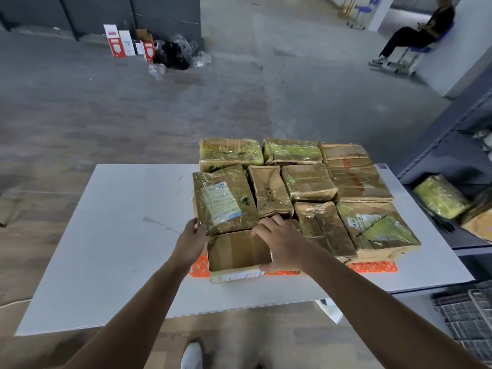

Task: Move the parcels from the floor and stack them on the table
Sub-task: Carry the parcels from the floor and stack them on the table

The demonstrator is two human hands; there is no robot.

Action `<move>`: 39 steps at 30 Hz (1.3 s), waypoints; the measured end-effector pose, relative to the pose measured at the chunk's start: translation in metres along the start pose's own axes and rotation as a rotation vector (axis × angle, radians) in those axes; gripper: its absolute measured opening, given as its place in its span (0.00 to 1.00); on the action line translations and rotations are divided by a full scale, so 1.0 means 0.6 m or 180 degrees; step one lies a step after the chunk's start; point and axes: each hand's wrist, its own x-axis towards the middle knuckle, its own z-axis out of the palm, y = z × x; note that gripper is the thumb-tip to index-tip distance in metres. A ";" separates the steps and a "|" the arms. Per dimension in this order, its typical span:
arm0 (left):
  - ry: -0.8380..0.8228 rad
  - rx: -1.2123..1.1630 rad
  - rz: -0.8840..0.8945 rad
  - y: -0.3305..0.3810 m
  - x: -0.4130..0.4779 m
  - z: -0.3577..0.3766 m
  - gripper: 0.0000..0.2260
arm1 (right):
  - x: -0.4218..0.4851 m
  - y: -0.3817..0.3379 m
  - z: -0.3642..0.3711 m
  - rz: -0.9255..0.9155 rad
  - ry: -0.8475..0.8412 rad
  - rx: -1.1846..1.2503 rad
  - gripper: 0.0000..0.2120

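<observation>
Several taped brown cardboard parcels lie packed together on the white table [111, 235], some over orange tape [372, 267]. My left hand [190, 239] holds the near left corner of a plastic-wrapped parcel with a white label [223, 199]. Just in front of it sits a plain cardboard box [235, 253] at the stack's near edge. My right hand [279, 242] grips that box at its right side, thumb low on the near corner, fingers curled over the top.
A dark metal shelf [450, 155] stands to the right of the table with more parcels [439, 197] on it. Wire crates [468, 320] sit at the lower right. A seated person [415, 35] is far back right; boxes and bags [149, 49] lie by the back wall.
</observation>
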 end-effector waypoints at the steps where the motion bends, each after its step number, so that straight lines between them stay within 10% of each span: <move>1: -0.0043 -0.0035 0.0010 0.002 0.005 -0.003 0.17 | 0.000 0.001 0.000 0.0000 -0.0006 -0.0020 0.34; 12: -0.0092 0.0350 0.0094 0.028 0.035 -0.006 0.12 | -0.002 0.004 -0.014 0.0115 -0.0041 0.0365 0.33; 17: -0.0082 0.0398 0.0205 0.034 0.031 -0.006 0.18 | 0.013 0.021 -0.009 0.0663 0.0793 0.0663 0.20; 33: -0.0277 0.0727 0.0508 0.027 0.074 -0.004 0.18 | 0.034 0.045 0.045 0.1475 0.0567 0.0649 0.30; 39: 0.0556 0.1302 0.1117 0.073 0.075 -0.007 0.24 | 0.032 0.062 0.023 0.1480 0.0955 0.0784 0.21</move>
